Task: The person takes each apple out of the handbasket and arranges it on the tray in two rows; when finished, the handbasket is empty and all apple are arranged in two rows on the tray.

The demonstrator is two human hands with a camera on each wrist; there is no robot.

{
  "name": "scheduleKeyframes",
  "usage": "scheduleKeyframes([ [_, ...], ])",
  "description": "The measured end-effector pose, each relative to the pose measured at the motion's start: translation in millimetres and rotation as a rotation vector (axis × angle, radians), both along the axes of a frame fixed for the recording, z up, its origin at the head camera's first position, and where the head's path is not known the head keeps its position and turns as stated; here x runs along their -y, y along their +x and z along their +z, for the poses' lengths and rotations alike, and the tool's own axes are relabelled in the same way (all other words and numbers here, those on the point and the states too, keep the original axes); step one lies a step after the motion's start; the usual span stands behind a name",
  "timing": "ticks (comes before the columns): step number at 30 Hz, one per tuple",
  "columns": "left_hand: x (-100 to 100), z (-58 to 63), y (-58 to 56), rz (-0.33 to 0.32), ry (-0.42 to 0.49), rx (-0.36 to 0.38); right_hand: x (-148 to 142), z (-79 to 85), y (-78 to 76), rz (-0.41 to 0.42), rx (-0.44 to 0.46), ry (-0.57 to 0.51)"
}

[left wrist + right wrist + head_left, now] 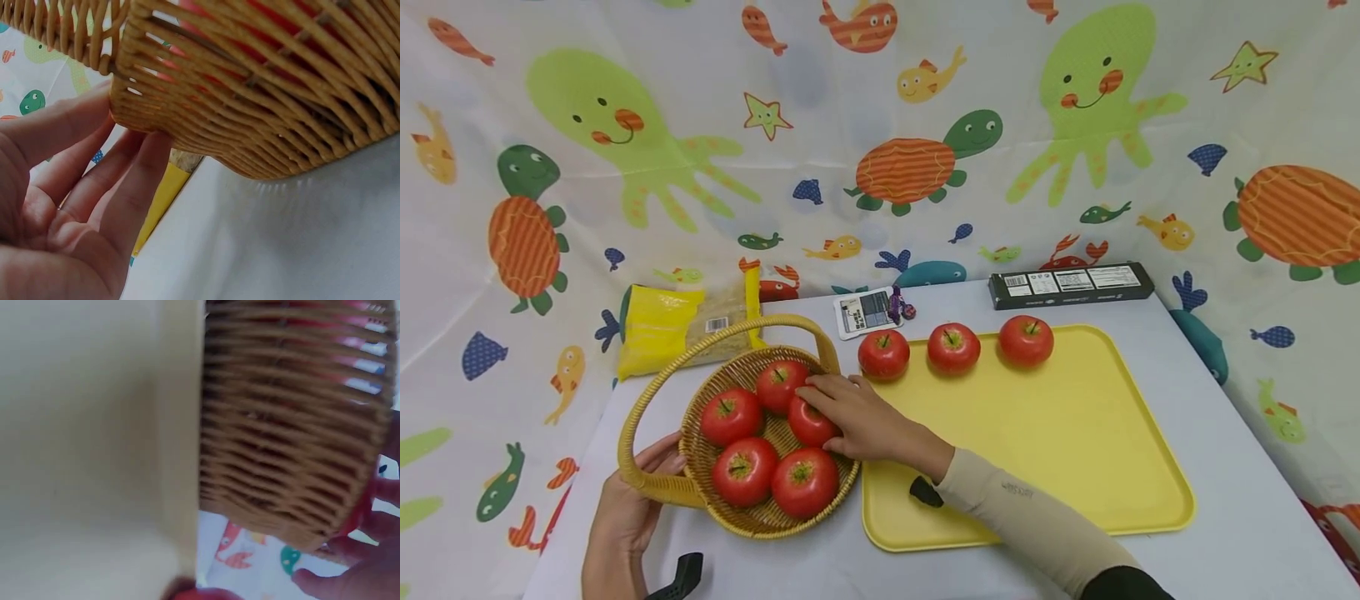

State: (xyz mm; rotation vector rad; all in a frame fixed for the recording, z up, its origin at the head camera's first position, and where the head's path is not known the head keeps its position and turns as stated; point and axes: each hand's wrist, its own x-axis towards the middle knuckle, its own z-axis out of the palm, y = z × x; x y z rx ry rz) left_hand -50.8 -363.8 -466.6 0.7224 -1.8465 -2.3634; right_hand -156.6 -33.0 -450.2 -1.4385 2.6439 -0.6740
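Observation:
A wicker basket [700, 500] with an arched handle stands at the left of the table, several red apples inside it. My left hand [628, 508] holds the basket's left side near the foot of the handle; in the left wrist view its fingertips [153, 147] touch the wicker. My right hand [868, 417] reaches over the basket's right rim and grips a red apple [808, 423] among the others. In the right wrist view the basket wall hides most of that apple. Three apples, one of them the middle apple [953, 348], sit along the yellow tray's [1022, 458] far edge.
Behind the basket lies a yellow bag [662, 321] of grainy contents. A white packet [862, 312] with a small purple item [897, 305] lies at the back, and a long black box [1071, 286] stands at back right. A patterned curtain [820, 192] hangs behind.

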Motion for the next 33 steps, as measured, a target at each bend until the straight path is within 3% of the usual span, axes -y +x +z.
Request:
scheduleKeyframes([
  [5, 0, -1.5, 0.0, 0.001, 0.005, -0.010, -3, 5.3, 11.8, -0.020, -0.029, -0.117],
  [14, -1, -0.5, -0.7, 0.005, 0.007, -0.012, -22, 21.6, 30.8, -0.114, 0.240, -0.386],
  [19, -1, -0.1, -1.0, 0.009, 0.006, -0.001, -32, 19.6, 27.4, -0.156, 0.328, -0.497],
  [26, -1, -1.0, -0.6, 0.007, 0.019, -0.011, -50, 18.8, 20.3, -0.255, 0.369, -0.600],
  [33, 1, -2.1, -0.8, 0.014, 0.028, 0.000, -88, 18.5, 10.5, -0.374, 0.458, -0.702],
])
